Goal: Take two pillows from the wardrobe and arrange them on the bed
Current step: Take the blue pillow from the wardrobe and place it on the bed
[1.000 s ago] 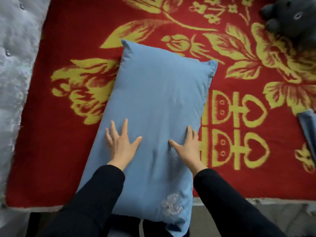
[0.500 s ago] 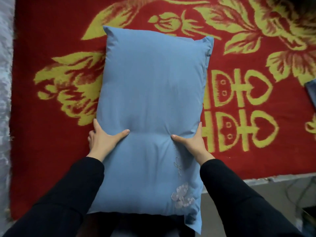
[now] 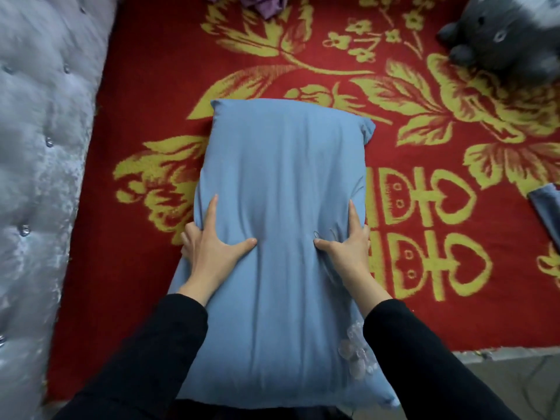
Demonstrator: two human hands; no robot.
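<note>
While half a second ago our hands pinched the blue pillow point(image 3: 281, 225) nearer its lower half, we now see the left hand point(image 3: 212, 250) and right hand point(image 3: 348, 250) clamped on its two long sides, fingers point(image 3: 212, 213) wrapped over the edges, thumbs pressed inward. It lies lengthwise on the red and yellow blanket point(image 3: 157, 80) covering the bed, near end overhanging. A grey plush toy point(image 3: 503, 34) has reappeared at top right.
</note>
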